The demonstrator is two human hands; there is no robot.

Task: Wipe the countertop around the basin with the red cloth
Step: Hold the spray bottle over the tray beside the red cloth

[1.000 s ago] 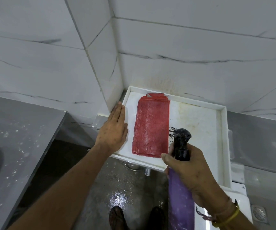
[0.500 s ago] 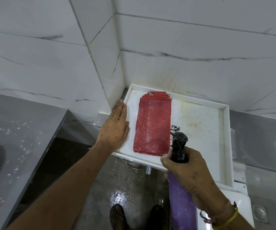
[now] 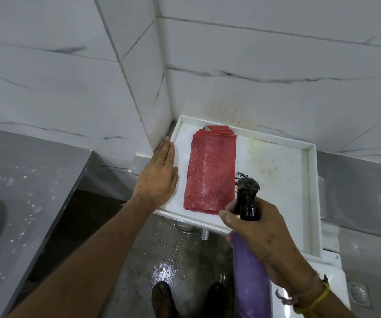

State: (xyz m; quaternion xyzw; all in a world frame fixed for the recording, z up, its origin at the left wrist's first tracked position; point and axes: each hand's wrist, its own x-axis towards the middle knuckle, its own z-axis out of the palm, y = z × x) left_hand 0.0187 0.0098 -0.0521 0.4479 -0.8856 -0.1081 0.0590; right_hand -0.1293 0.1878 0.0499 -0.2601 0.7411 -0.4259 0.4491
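A folded red cloth (image 3: 210,172) lies lengthwise near-to-far, just right of the flat, open-fingered left hand (image 3: 159,177); the right hand (image 3: 260,228) grips a spray bottle (image 3: 250,260).

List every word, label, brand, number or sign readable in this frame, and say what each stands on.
None can be read.
Black marking on the white tray, beside the red cloth: partly hidden by the spray bottle in the right hand, illegible.
Small dark mark on the white fixture below the tray: too small to read.
Spray bottle: no label visible.
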